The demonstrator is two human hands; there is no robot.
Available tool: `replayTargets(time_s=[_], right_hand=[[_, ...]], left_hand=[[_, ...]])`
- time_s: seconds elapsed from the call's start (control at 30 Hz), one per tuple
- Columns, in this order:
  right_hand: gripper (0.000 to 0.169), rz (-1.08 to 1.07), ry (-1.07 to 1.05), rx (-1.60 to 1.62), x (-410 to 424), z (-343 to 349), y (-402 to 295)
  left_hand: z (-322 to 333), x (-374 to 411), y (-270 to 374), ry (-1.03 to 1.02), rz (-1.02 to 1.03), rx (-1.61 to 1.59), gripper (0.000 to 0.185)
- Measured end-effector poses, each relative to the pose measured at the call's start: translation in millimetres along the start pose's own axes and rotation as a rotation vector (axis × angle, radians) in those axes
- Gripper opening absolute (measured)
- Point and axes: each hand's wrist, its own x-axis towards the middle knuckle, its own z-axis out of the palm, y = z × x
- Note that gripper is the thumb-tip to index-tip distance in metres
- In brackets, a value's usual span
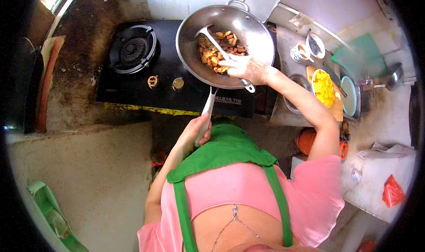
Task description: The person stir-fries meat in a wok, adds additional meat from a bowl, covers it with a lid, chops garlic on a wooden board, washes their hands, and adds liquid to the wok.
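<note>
My left hand (201, 129) grips the long handle (209, 102) of a large metal wok (189, 57), below its near rim. The wok sits over the right side of a black gas stove (136, 91). Over the wok's near right side, my right hand (249, 68) is closed around the shaft of a metal cooking spatula (217, 44). The spatula's blade rests towards the far left of the wok, beside browned chunks of food (212, 56) in the bottom. The butt of its handle pokes out past the near rim.
At left on the stove is a bare burner (134, 49), with two knobs (178, 84) near the front. On the right counter, a bowl of yellow pieces (322, 87) rests by a cutting board (338, 107). A patterned cup (298, 52) and a white bowl (315, 46) stand behind.
</note>
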Motion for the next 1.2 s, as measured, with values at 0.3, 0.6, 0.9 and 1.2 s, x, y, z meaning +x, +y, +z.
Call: replayTargets(time_s=[0.3, 0.6, 0.9, 1.2], right_hand=[[0.012, -0.044, 0.013, -0.058, -8.7, -51.1, -45.7], [0.014, 0.293, 0.147, 0.203, -28.5, -26.5, -125.7], [0.016, 0.296, -0.067, 0.225, -74.1, -67.2, -118.3], [0.009, 0.39, 0.208, 0.167, -53.9, -78.4, -80.3]], left_hand=[[0.0, -0.9, 2.4, 0.0, -0.015, -0.022, 0.043], [-2.5, 1.5, 2.8, -0.014, -0.018, -0.021, 0.045], [-4.1, -3.4, 6.8, -0.025, -0.015, -0.003, 0.044], [-2.1, -4.3, 6.0, -0.027, 0.0, -0.004, 0.043]])
